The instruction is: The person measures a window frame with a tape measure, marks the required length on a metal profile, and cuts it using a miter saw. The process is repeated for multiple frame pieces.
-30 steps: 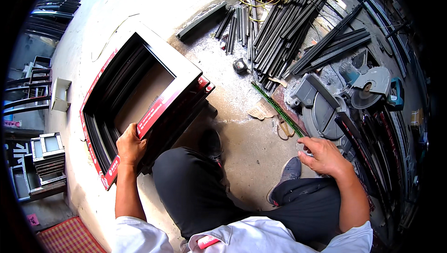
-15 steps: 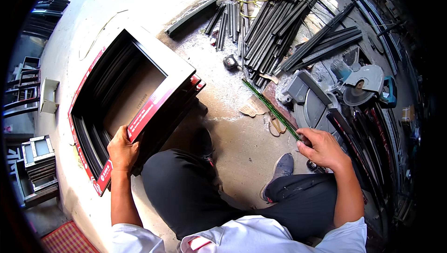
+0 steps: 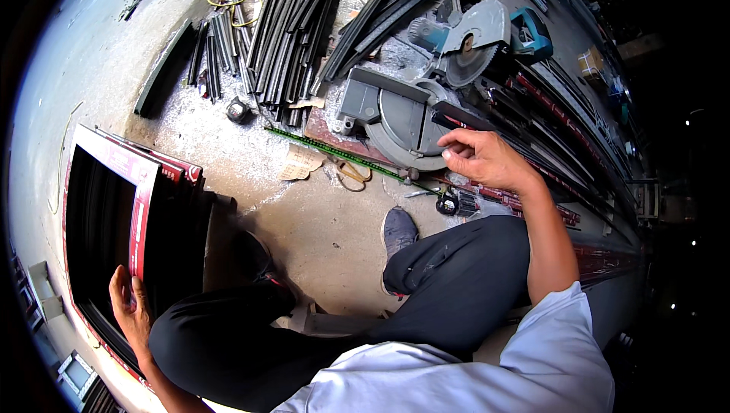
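Left of the mitre saw (image 3: 391, 120), in head view, there is a frame stack (image 3: 141, 219), dark, w/ red-and-white strips, well apart from the saw. The L hand (image 3: 131, 312) is at the near end of this stack, so also far left of the saw; its thumb and fingers are apart. Whether it touches the frames, I cannot tell.

The R hand (image 3: 487, 160) is at the near right edge of the saw, in the air as it seems; its fingers are bent loosely, w/ the thumb a little apart from them. If it touches the saw, I cannot tell.

Along the near left side of the saw lies a green strip (image 3: 334, 152) w/ dark marks, running slantwise. Nearer to the person than the saw, and to its left, are the scissors (image 3: 353, 177) and a torn cardboard piece (image 3: 300, 162). Farther left of the saw is a black tape measure (image 3: 238, 111); beyond the saw, on its left, approx. parallel dark bars (image 3: 293, 33) lie in a pile.
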Motion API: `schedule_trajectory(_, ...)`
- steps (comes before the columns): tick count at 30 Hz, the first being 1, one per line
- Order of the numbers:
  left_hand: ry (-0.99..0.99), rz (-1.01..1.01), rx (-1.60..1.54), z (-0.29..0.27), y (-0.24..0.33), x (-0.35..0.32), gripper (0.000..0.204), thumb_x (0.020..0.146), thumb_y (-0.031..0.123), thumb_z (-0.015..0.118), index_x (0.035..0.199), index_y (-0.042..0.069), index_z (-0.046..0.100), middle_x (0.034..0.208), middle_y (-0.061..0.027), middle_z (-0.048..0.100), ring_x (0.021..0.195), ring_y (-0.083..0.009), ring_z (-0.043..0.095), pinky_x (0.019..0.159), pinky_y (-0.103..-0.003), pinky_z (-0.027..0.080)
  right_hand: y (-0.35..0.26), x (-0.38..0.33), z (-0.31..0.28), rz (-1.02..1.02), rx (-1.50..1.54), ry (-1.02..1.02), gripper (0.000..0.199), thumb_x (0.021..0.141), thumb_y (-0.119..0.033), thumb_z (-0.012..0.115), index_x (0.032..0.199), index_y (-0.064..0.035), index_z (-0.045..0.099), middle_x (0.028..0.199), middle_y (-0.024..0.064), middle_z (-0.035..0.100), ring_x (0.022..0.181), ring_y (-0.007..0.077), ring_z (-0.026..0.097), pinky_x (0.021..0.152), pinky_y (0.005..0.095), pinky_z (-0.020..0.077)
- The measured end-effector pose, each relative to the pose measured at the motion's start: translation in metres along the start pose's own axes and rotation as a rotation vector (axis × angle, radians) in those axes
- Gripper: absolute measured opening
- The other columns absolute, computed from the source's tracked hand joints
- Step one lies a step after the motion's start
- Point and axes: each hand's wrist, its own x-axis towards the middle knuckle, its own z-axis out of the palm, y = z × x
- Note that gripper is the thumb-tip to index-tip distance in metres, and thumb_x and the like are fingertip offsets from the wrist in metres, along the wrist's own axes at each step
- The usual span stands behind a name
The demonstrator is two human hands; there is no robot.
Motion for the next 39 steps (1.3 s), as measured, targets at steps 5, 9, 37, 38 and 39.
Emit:
schedule_trajectory(5,-0.102,0.095,-0.093,-0.005,0.083,0.026,0.041,0.113,0.027,0.067,0.144,0.0,0.067,0.137,-0.0145,0.074,0.128,-0.0237,0.069,0.113,-0.038,0.051,0.157,-0.007,0.02,0.161,0.25,0.196,0.037,0.103,-0.026,0.075,0.125,0.0031,0.073,0.101,0.0095,0.077,0.092,0.0135,0.071,0.085,0.0319,0.0585)
schedule_trajectory(9,-0.302,0.222,0.176,0.016,0.188,0.022,0.044,0.112,0.026,0.07,0.147,0.0,0.065,0.135,-0.0131,0.074,0.125,-0.0219,0.07,0.112,-0.037,0.052,0.252,-0.019,0.099,0.444,0.105,0.312,0.049,0.098,-0.036,0.077,0.131,0.0,0.071,0.118,0.0225,0.079,0.106,0.0341,0.078,0.093,0.0431,0.0601)
schedule_trajectory(37,-0.946,0.338,0.614,0.138,0.28,0.027,0.044,0.097,0.035,0.08,0.125,0.003,0.073,0.106,-0.0157,0.077,0.097,-0.0314,0.078,0.086,-0.04,0.062,0.325,-0.03,0.188,0.347,-0.576,0.149,0.058,0.081,-0.023,0.091,0.126,-0.0026,0.059,0.129,0.0178,0.061,0.131,0.0372,0.055,0.108,0.0496,0.0501)
schedule_trajectory(38,-0.957,0.348,0.612,0.14,0.28,0.027,0.043,0.097,0.036,0.08,0.125,0.003,0.073,0.105,-0.0157,0.077,0.097,-0.032,0.078,0.085,-0.041,0.062,0.331,-0.032,0.187,0.305,-0.556,0.16,0.057,0.081,-0.022,0.091,0.124,-0.0021,0.059,0.128,0.0186,0.061,0.13,0.038,0.056,0.108,0.0492,0.0504)
schedule_trajectory(39,-0.962,0.337,0.61,0.14,0.281,0.026,0.043,0.098,0.037,0.079,0.124,0.004,0.073,0.105,-0.0156,0.077,0.097,-0.0324,0.078,0.085,-0.041,0.061,0.333,-0.034,0.189,0.259,-0.534,0.167,0.056,0.08,-0.021,0.091,0.122,-0.0016,0.059,0.126,0.0194,0.062,0.128,0.0387,0.056,0.107,0.0488,0.0507)
